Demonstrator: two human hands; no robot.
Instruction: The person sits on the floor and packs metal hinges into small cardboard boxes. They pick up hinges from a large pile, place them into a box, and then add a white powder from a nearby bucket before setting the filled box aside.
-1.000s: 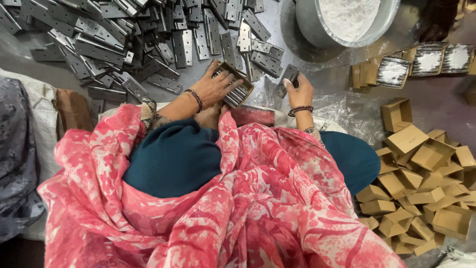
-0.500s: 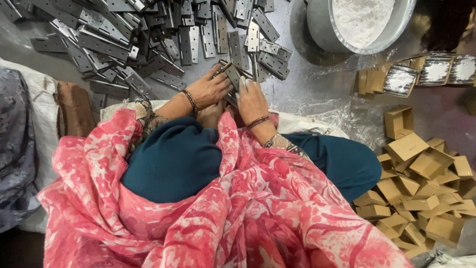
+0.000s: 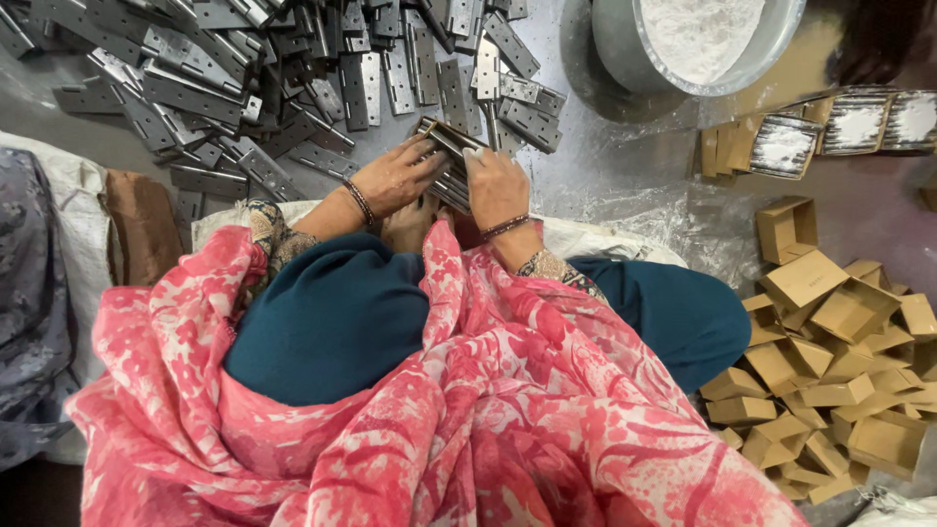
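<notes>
My left hand [image 3: 395,178] and my right hand [image 3: 496,185] hold a stack of grey metal hinges [image 3: 451,164] between them, low in front of my knees. The left hand grips the stack's left side, with a dark bangle on that wrist. The right hand presses on the right side, a bracelet on its wrist too. Just beyond the stack, a large heap of loose grey hinges [image 3: 293,78] covers the floor. My lap is wrapped in pink flowered cloth [image 3: 468,410] over teal trousers [image 3: 332,312].
A metal basin of white powder [image 3: 698,39] stands at the upper right. Open cardboard boxes dusted with powder [image 3: 830,132] lie right of it. A pile of small brown boxes [image 3: 839,361] fills the right side. Folded brown cloth [image 3: 142,220] and grey fabric [image 3: 29,293] lie at the left.
My right hand has come in from the right, carrying a hinge, and now rests against the stack beside my left hand. The view has shifted slightly.
</notes>
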